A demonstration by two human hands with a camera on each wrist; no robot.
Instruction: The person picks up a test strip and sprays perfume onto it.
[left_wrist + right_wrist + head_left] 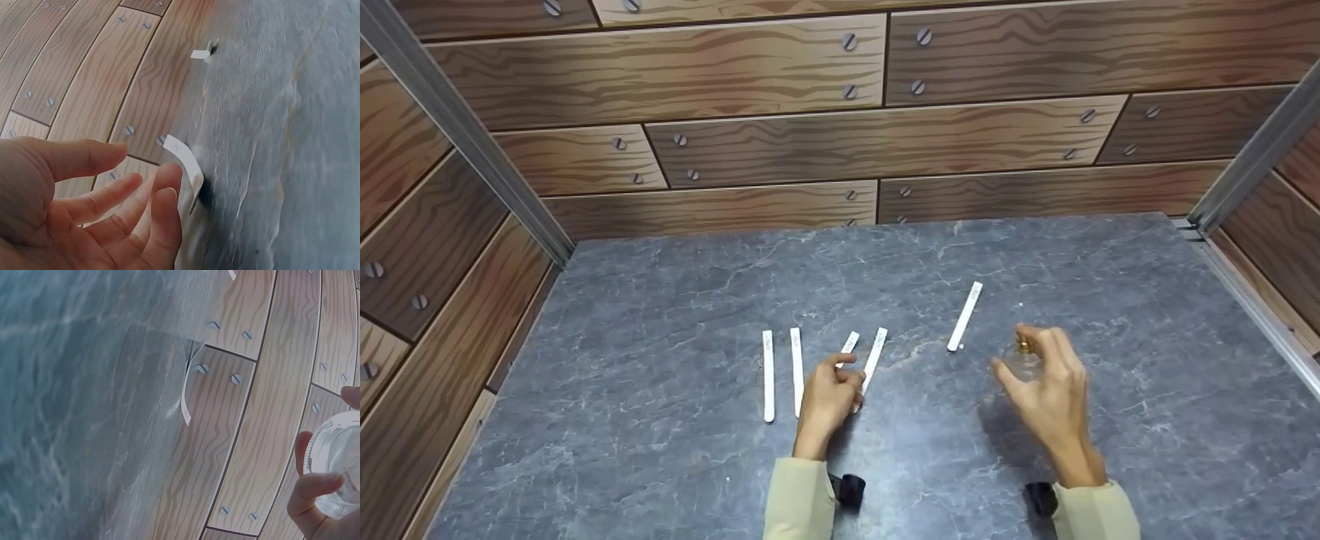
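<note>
My right hand (1054,382) grips a small clear glass bottle (1021,366) with a gold-coloured top, held above the right part of the table. Its round, ridged glass base (332,439) shows in the right wrist view, with fingers around it. Over the two middle white paper strips (874,358) hovers my left hand (826,397), fingers loosely bent and nothing between them. It hides the lower parts of these strips. Further left lie two more strips, the outer one (769,375) in full view. Another strip (965,316) lies apart, nearer the right hand. Small writing marks their upper ends.
The grey marbled table (660,465) is bounded at the back by a wood-patterned wall (765,82). Metal posts (502,157) stand at the back corners. Tiny white specks lie near the lone strip. Each wrist carries a black camera mount (851,491).
</note>
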